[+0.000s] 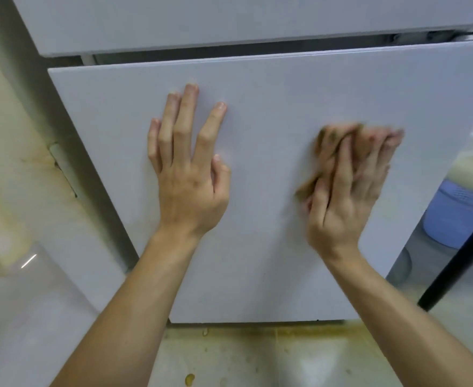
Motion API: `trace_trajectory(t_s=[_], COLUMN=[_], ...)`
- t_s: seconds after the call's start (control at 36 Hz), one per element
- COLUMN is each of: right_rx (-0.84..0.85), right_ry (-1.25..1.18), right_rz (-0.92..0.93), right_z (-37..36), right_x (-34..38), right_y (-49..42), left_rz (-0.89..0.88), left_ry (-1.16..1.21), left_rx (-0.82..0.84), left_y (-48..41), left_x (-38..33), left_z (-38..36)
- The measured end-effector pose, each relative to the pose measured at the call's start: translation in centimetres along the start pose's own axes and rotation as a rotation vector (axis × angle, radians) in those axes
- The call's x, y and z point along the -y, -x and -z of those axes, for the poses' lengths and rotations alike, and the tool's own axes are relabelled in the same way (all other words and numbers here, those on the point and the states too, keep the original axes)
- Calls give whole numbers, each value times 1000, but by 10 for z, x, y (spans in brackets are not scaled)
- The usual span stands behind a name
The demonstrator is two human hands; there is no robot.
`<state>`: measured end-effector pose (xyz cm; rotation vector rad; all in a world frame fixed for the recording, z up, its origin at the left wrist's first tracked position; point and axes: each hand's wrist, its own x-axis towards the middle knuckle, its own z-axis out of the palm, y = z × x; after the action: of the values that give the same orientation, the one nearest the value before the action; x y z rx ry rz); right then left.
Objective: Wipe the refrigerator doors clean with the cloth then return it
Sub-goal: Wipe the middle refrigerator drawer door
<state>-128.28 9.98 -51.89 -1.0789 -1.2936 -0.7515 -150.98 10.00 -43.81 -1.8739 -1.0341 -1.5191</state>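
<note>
Cloth (326, 136): small brown rag, soft and limp, looks light. It has no stiffness, so it will bunch under sideways drag unless it's pinned flat. Best hold, my read: palm and spread fingers on top, pressure through the fingertips. For carrying it back, gather it in a fist.

Location: the cloth is flat against the lower refrigerator door (271, 88), right of the door's centre at about mid-height, mostly under the right hand (344, 196). Edges poke out past the fingertips and beside the thumb.

Right hand: fingers extended and slightly spread, pressing the cloth onto the door. Hand and cloth are motion-blurred, so probably mid-stroke. The blur hides whether the thumb hooks a cloth edge.

Left hand (187, 174): empty, fingers straight and splayed, flat on the same door left of centre, well apart from the cloth. It looks like a brace. The door's top edge stands off from the upper door (173, 20), so it may swing if pushed.

The door face is glossy and smooth, so expect low friction and an easy glide.
</note>
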Motion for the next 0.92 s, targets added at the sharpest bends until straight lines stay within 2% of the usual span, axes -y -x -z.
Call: trace_trajectory(t_s=[0.11, 0.17, 0.22, 0.31, 0.42, 0.58, 0.67, 0.72, 0.86, 0.92], right_rx=[342, 449, 494, 481, 368, 77, 16, 65, 385, 461], right_ry=[91, 128, 141, 113, 59, -56, -48, -34, 25, 93], right_rz=[209, 283, 281, 252, 131, -85, -70, 35, 349, 412], right_z=[18, 24, 26, 25, 12, -20, -27, -27, -5, 8], right_x=[-16, -24, -27, -18, 16, 66, 71, 63, 18, -2], right_y=[117, 152, 157, 141, 79, -27, -27, -5, 107, 136], left_rz=[0, -7, -22, -36, -36, -30, -47, -49, -25, -19], left_ry=[8, 11, 8, 10, 7, 9, 16, 17, 22, 20], left_rx=[-9, -8, 4, 10, 2, 3, 17, 16, -10, -14], left_y=[-1, 1, 2, 2, 2, 1, 1, 1, 1, 2], left_x=[1, 2, 4, 6, 5, 3, 7, 6, -1, -2], left_z=[-3, -3, -4, -4, -5, -4, -2, -2, -6, -7])
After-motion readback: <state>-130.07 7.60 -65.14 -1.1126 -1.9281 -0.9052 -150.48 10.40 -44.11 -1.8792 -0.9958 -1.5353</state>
